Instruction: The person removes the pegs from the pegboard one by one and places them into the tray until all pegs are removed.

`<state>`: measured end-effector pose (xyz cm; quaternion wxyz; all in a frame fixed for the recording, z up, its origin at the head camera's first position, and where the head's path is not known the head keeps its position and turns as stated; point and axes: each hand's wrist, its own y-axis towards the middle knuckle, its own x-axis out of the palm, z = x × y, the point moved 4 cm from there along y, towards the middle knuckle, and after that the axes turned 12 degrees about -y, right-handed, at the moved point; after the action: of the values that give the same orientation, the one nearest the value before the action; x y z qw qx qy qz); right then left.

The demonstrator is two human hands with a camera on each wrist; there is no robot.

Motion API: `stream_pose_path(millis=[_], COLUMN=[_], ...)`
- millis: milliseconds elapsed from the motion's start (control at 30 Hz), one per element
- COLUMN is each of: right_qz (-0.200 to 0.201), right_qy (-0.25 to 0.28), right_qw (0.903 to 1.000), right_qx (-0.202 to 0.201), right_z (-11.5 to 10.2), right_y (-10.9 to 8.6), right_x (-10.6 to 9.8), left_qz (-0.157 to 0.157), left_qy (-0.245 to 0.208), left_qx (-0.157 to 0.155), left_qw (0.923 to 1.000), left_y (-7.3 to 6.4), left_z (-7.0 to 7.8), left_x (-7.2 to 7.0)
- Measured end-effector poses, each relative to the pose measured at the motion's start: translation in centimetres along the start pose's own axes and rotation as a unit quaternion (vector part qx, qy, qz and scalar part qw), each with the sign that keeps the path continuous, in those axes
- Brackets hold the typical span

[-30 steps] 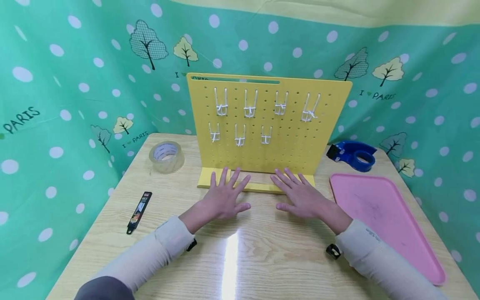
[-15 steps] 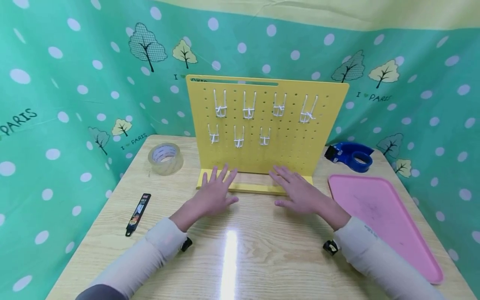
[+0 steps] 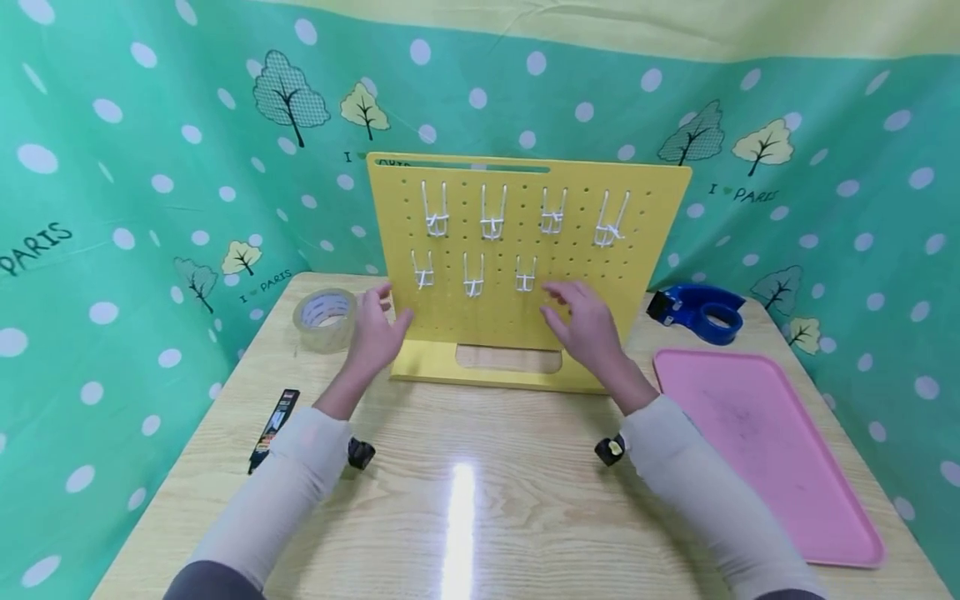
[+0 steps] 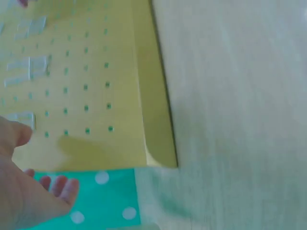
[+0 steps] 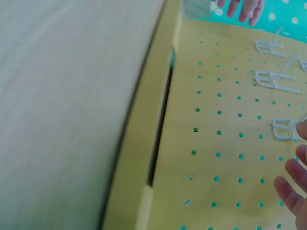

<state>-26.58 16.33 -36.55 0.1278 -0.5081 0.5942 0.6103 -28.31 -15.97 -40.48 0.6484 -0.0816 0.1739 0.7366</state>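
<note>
A yellow pegboard (image 3: 480, 321) stands upright on the table, with several white wire hooks (image 3: 492, 221) in two rows. Beside its lower left edge is my left hand (image 3: 372, 337), thumb apart from the fingers. In the left wrist view this hand (image 4: 29, 191) is by the board's side edge, holding nothing; whether it touches the board I cannot tell. My right hand (image 3: 588, 329) is in front of the board, just right of the lowest right hook (image 3: 525, 275). Its fingers are loosely bent, and the right wrist view shows fingers (image 5: 288, 191) near a hook with nothing gripped.
A roll of clear tape (image 3: 324, 321) stands behind the left hand. On the table's left lies a slim black packet (image 3: 273, 429). To the right are a blue tape dispenser (image 3: 697, 312) and a pink tray (image 3: 765, 450). A dotted green curtain (image 3: 480, 125) hangs behind.
Both hands have lifted from near the board's base. The left moved left and up to the board's side edge, the right rose in front of the board. The board has not visibly moved.
</note>
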Motion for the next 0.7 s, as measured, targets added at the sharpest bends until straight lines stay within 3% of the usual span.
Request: stream_pose_path(millis=[133,233,367,533,700], right_qz=[0.027,0.042,0.068,0.096,0.116], right_qy=[0.008,0.003,-0.024,-0.038,-0.040], right_qw=[0.9995,0.9989,0.9974,0.9946,0.9925], right_qx=[0.016,0.018,0.011,0.003,0.004], right_z=[0.1,0.0,0.0,-0.4,-0.8], right_y=[1.5,2.2,2.7,3.0,3.3], right_x=[0.4,1.0,2.0,2.9,2.8], left_qz=[0.028,0.030,0.035,0.059,0.064], left_qy=[-0.097,-0.127,-0.140,-0.145,-0.122], left_qx=[-0.014,-0.011,0.000,0.010,0.018], left_qw=[0.9948,0.9913,0.9896,0.9876,0.9903], left_y=[2.2,3.4,4.3,4.5,4.7], left_z=[-0.6,-1.0,-1.2,-1.3,-1.5], left_x=[-0.7,-0.6,-0.1,0.1,-0.1])
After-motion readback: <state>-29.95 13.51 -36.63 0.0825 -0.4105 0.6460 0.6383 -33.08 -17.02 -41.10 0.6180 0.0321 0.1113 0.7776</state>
